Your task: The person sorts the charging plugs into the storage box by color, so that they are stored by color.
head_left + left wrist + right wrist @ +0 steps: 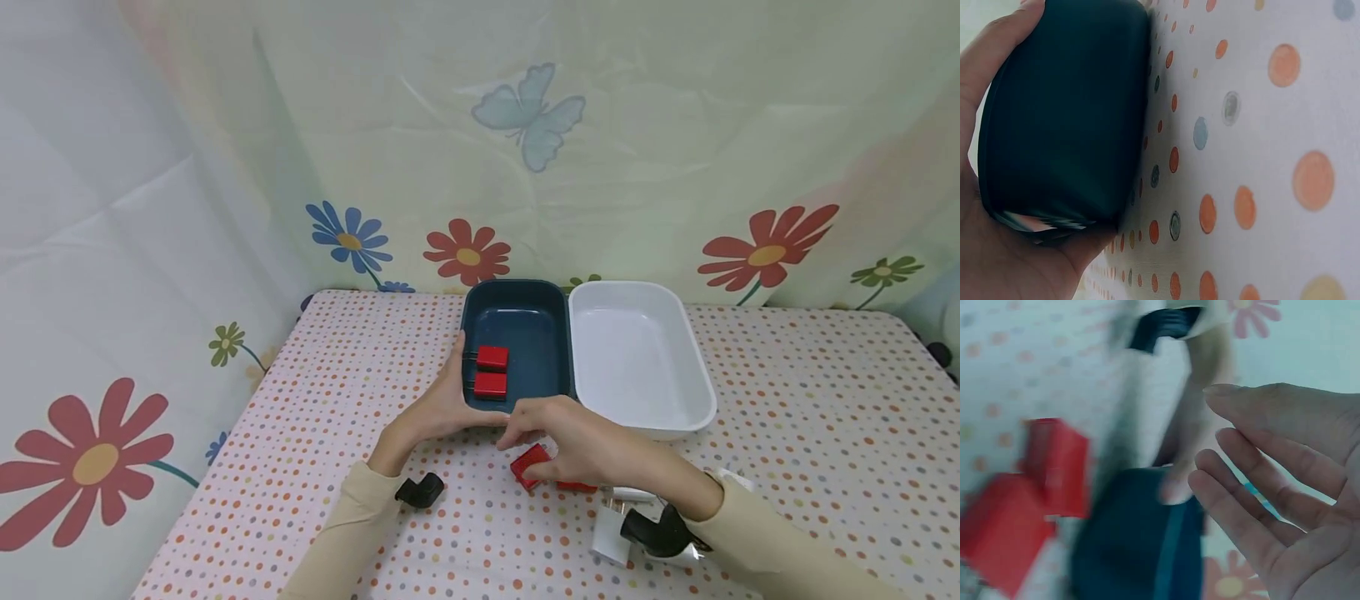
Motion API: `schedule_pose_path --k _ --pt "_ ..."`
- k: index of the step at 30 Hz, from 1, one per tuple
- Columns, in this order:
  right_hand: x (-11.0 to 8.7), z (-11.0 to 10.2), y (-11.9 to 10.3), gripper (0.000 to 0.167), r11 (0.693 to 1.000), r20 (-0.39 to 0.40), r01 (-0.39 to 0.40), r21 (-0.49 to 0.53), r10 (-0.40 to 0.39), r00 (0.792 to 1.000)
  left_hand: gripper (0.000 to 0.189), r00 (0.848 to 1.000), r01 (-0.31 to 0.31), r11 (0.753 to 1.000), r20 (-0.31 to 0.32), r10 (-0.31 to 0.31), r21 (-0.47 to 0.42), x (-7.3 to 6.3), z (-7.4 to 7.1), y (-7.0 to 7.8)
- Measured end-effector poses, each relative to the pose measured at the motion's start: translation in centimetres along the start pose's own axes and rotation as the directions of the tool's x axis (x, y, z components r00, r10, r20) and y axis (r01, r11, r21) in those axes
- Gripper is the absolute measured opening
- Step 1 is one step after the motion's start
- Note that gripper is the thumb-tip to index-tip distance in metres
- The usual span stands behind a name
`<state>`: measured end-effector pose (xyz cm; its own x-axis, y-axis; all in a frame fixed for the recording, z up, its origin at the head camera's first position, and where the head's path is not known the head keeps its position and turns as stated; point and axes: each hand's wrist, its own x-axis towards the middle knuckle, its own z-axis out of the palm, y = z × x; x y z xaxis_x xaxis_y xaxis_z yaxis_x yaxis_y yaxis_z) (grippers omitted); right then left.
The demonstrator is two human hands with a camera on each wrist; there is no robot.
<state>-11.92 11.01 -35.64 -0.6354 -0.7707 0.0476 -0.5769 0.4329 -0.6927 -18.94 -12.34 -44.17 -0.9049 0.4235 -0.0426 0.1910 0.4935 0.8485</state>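
My left hand is wrapped round the near left corner of a dark blue tray, its fingers along the left side and its thumb along the near side. Two red block-shaped pieces lie inside that tray, thin prongs pointing left. My right hand hovers just in front of the tray, thumb and fingers apart with nothing between them. On the cloth beneath it is a tilted red block; a second red block is mostly hidden behind the hand. Both red blocks look blurred in the right wrist view.
To the right of the blue tray stands a white tray. A white plug adapter and other whitish pieces lie under my right forearm. The table has a dotted cloth, and a flowered curtain hangs along its back edge.
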Motion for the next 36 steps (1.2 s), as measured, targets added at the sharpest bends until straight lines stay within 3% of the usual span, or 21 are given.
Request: schedule_pose_path --k 4,9,12,16,22,30,36 --pt "-0.8 2.1 3.9 0.033 0.999 0.001 -0.003 -0.034 0.003 1.0 0.14 0.998 -0.064 0.997 -0.016 0.063 -0.053 0.0 0.2 0.0" --pt "-1.5 5.4 9.4 0.038 0.997 -0.009 0.042 -0.063 -0.043 0.999 0.139 0.997 -0.073 0.995 -0.017 0.072 -0.074 0.0 0.3 0.2" --pt "-1.7 5.6 8.8 0.039 0.996 -0.014 0.048 -0.069 -0.049 0.999 0.14 0.997 -0.071 0.995 -0.015 0.07 -0.071 0.0 0.2 0.2" --pt "-1.6 4.7 6.5 0.039 0.995 -0.019 0.02 -0.097 -0.022 1.0 0.141 0.999 -0.053 0.997 -0.011 0.053 -0.063 0.0 0.2 0.2" --pt "-1.4 4.5 6.1 0.036 0.991 -0.015 0.037 -0.13 -0.039 0.999 0.14 1.0 -0.022 0.998 -0.012 0.021 -0.055 0.0 0.3 0.1" --pt "-1.0 4.4 4.6 0.038 0.99 -0.005 -0.045 -0.136 0.045 0.999 0.139 1.0 0.018 0.999 -0.014 -0.019 -0.035 -0.2 0.4 0.3" --pt "-0.7 4.4 4.6 0.037 0.991 0.017 -0.053 -0.124 0.055 0.998 0.139 1.0 0.011 0.999 -0.018 -0.012 -0.037 -0.1 0.4 0.2"
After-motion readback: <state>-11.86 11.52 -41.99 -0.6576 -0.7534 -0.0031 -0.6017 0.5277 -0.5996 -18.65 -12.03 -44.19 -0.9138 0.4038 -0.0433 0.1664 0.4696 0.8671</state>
